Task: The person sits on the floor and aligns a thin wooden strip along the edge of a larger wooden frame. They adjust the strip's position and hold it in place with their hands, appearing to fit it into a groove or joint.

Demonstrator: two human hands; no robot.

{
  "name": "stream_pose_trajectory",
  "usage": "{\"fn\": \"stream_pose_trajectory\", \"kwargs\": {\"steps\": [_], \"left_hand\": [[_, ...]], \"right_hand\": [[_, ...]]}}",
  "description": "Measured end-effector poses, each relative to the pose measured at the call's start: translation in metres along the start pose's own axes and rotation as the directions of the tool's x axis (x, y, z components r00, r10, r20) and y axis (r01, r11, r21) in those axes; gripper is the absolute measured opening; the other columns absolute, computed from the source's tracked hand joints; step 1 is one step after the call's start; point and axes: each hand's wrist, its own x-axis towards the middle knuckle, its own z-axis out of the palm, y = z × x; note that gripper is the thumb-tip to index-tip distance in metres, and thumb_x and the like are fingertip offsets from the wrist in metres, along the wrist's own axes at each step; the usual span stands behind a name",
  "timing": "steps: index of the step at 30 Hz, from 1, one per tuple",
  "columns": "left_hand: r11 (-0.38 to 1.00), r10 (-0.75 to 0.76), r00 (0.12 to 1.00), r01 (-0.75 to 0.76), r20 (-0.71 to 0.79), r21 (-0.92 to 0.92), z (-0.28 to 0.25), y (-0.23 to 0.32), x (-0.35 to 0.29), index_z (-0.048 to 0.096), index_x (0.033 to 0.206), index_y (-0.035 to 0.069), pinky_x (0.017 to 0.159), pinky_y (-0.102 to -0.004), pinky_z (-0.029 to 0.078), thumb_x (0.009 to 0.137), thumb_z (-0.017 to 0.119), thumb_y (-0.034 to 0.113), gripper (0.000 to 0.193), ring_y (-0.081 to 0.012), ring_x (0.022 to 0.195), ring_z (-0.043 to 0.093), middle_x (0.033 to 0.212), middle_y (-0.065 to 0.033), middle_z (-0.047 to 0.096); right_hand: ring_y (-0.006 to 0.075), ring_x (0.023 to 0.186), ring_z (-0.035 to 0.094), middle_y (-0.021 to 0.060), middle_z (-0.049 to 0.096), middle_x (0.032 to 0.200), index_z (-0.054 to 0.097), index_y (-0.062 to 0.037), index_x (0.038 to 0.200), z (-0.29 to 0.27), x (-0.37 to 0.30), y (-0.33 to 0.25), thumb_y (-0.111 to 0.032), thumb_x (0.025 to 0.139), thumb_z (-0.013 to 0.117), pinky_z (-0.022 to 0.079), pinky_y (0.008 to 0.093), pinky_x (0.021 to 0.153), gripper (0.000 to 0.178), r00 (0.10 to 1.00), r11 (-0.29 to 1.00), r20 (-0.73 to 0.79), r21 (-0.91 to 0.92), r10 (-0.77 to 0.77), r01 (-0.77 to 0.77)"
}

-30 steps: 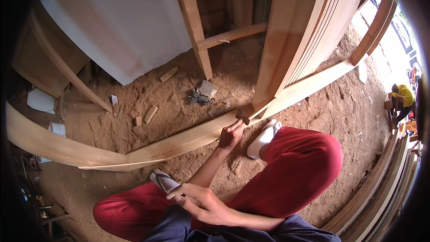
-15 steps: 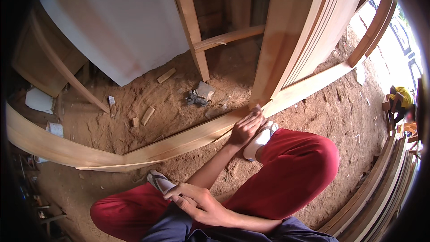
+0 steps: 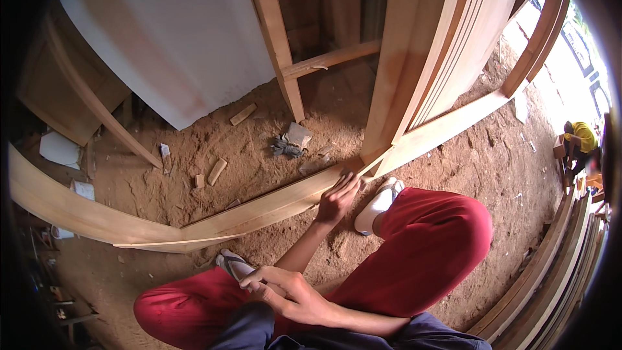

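My left hand (image 3: 339, 198) reaches out to a pale wooden plank (image 3: 259, 210), close to where it meets an upright wooden post (image 3: 398, 58). Its fingers are pressed together over a small brown piece (image 3: 350, 170) that looks like sandpaper, held against the wood. Nearer to me, my right hand (image 3: 295, 295) lies across my left forearm with its fingers curled in; whatever they hold, if anything, is hidden. My feet in socks and sandals (image 3: 382, 204) stand on the sandy ground beside the plank.
A large white panel (image 3: 175, 39) leans at the back left. Wood offcuts (image 3: 217, 172) and a grey crumpled rag (image 3: 289, 142) lie beyond the plank. Long boards (image 3: 538, 272) are stacked at the lower right. A person in a yellow top (image 3: 583, 137) crouches at the far right.
My left hand has slid along the plank to the left and toward me, taking the brown piece with it. My right hand has stayed nearly in place.
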Motion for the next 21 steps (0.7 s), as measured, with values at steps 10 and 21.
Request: {"fn": "stream_pose_trajectory", "kwargs": {"steps": [10,21], "left_hand": [[0.950,-0.265,0.963,0.269,0.050,-0.158,0.017,0.018,0.040,0.068,0.098,0.004,0.065,-0.0451,0.059,0.095,0.063,-0.001,0.007,-0.0331,0.078,0.075,0.086,-0.0179,0.073],[0.968,-0.250,0.932,0.243,0.263,0.058,-0.038,-0.052,-0.078,0.065,0.088,0.011,0.051,-0.0470,0.056,0.100,0.062,0.010,0.012,-0.0367,0.063,0.072,0.071,-0.0192,0.069]], "right_hand": [[0.0248,0.099,0.069,0.0149,0.070,0.106,0.068,0.0016,0.124,-0.007,0.000,0.000,-0.013,0.109,0.055,0.053,0.0360,0.089,0.024,0.998,0.998,-0.037,-0.036,0.052,-0.053],[0.0289,0.108,0.072,0.0171,0.073,0.114,0.066,0.0009,0.124,-0.001,0.006,0.014,-0.012,0.107,0.056,0.055,0.0397,0.094,0.024,0.999,0.998,-0.039,-0.053,-0.021,0.019]]}}
